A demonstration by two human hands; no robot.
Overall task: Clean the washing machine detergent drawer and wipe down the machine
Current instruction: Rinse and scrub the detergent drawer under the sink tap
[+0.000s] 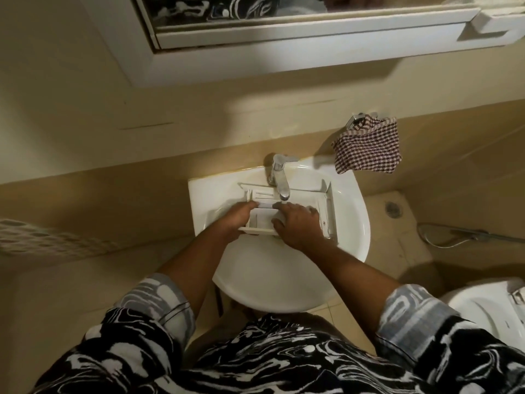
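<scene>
Both bare forearms rise from the lower frame and converge at centre. Left grip and right grip face each other, fingers curled round opposite sides of a white insert.

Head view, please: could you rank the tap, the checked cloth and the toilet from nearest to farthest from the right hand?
1. Tap: just beyond the right hand, which grips the drawer insert.
2. Checked cloth: on the wall hook, up and to the right.
3. Toilet: low at the far right edge.
</scene>
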